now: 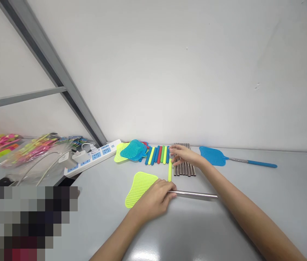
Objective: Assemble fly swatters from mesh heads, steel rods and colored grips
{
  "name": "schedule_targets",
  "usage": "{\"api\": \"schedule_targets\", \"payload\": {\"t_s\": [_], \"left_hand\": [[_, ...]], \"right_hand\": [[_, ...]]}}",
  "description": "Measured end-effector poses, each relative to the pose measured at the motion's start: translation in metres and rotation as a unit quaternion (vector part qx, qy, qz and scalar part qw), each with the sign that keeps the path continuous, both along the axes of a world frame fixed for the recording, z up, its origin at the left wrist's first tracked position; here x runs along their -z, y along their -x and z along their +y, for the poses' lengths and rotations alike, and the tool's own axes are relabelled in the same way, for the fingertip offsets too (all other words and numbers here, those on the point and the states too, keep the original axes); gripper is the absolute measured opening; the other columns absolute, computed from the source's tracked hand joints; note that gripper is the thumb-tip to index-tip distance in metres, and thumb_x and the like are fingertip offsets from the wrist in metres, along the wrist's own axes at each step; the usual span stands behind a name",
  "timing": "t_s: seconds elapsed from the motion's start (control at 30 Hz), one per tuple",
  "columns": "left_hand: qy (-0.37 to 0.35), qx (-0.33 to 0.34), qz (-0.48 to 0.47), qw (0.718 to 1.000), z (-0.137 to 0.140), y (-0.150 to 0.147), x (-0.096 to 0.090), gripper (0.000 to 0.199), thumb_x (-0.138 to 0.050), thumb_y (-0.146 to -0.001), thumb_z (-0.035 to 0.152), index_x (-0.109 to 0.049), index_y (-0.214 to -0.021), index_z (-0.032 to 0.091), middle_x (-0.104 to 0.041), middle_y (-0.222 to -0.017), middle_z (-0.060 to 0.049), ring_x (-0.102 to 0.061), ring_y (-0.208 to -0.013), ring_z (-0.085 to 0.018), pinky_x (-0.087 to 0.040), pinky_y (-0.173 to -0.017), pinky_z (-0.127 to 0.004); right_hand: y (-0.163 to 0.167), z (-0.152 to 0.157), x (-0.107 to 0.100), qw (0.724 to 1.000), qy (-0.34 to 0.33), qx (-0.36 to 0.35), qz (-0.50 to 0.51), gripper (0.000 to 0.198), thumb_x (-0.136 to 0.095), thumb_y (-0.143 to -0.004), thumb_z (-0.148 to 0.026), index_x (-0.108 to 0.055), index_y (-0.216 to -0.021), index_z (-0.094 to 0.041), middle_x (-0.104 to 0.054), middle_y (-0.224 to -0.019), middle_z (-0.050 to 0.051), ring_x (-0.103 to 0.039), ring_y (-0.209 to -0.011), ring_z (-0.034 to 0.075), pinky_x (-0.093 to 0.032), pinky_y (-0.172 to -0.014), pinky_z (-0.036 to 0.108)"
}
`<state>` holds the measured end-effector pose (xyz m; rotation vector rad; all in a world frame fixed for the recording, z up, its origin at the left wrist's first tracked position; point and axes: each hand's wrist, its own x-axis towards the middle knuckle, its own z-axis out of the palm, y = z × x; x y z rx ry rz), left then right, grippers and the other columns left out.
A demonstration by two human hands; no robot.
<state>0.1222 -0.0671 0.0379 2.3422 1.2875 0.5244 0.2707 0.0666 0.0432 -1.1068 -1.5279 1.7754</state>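
My left hand (158, 195) is closed where a yellow-green fly swatter head (141, 186) meets a shiny metal tube (196, 194); the joint itself is hidden by my fingers. My right hand (184, 155) reaches to the far side, its fingertips round the upper end of a yellow-green handle (170, 172). That handle points toward me, its lower end near my left hand. Beside my right hand lies a row of metal tubes (185, 168). Left of it is a row of coloured handles (158, 155) in blue, green, red and yellow.
Stacked swatter heads (133, 150) lie at the back left, against a white power strip (96, 156) with plugs and cables. A blue swatter (213, 156) with its handle lies at the right. Bagged colourful items (37, 148) sit far left. A white wall (186, 72) rises behind the table.
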Motion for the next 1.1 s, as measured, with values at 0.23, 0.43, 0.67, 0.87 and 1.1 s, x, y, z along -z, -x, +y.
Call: {"api": "schedule_targets", "payload": {"t_s": [0.23,0.43,0.67,0.87,1.1], "left_hand": [[0.017,0.026,-0.035,0.999,0.0,0.0,0.002,0.012,-0.039,-0.082,0.02,-0.051,-0.084,0.019,-0.053,-0.084,-0.002,-0.047,-0.081,-0.014,-0.039,-0.071,-0.026],[0.023,0.052,-0.049,0.997,-0.003,-0.004,0.003,0.013,-0.037,-0.083,0.019,-0.05,-0.086,0.019,-0.053,-0.087,-0.003,-0.049,-0.081,-0.015,-0.039,-0.071,-0.026],[0.02,0.066,-0.052,0.996,-0.004,-0.009,0.005,0.015,-0.037,-0.082,0.018,-0.051,-0.088,0.02,-0.054,-0.088,-0.004,-0.049,-0.081,-0.015,-0.04,-0.071,-0.027],[-0.017,0.082,-0.031,0.996,-0.004,-0.011,0.003,0.013,-0.043,-0.08,0.02,-0.056,-0.083,0.019,-0.055,-0.083,-0.004,-0.049,-0.082,-0.016,-0.039,-0.075,-0.03],[-0.037,0.084,-0.028,0.995,-0.006,-0.013,0.004,0.018,-0.042,-0.081,0.023,-0.059,-0.084,0.02,-0.056,-0.082,-0.004,-0.051,-0.079,-0.015,-0.04,-0.073,-0.028]], "right_hand": [[-0.007,-0.004,-0.008,0.996,0.006,-0.082,-0.027,0.029,-0.057,-0.071,-0.038,-0.054,-0.087,-0.013,-0.05,-0.079,0.005,-0.056,-0.059,0.011,-0.055,-0.057,0.031],[-0.015,-0.006,-0.022,0.985,-0.054,-0.153,-0.063,0.028,-0.053,-0.073,-0.035,-0.056,-0.095,-0.019,-0.046,-0.071,0.0,-0.049,-0.055,0.008,-0.05,-0.053,0.025],[-0.016,-0.007,-0.022,0.964,-0.191,-0.159,-0.091,0.03,-0.06,-0.065,-0.019,-0.057,-0.095,-0.018,-0.043,-0.059,-0.005,-0.045,-0.054,0.008,-0.042,-0.055,0.021],[-0.047,-0.018,-0.05,0.983,-0.18,-0.031,0.014,0.039,-0.056,-0.068,-0.016,-0.05,-0.106,-0.023,-0.05,-0.076,-0.001,-0.052,-0.067,0.011,-0.044,-0.064,0.025],[-0.05,-0.085,-0.125,0.961,-0.232,-0.112,0.099,0.019,-0.046,-0.077,-0.019,-0.059,-0.089,-0.025,-0.056,-0.074,-0.001,-0.051,-0.062,0.01,-0.044,-0.058,0.022]]}}
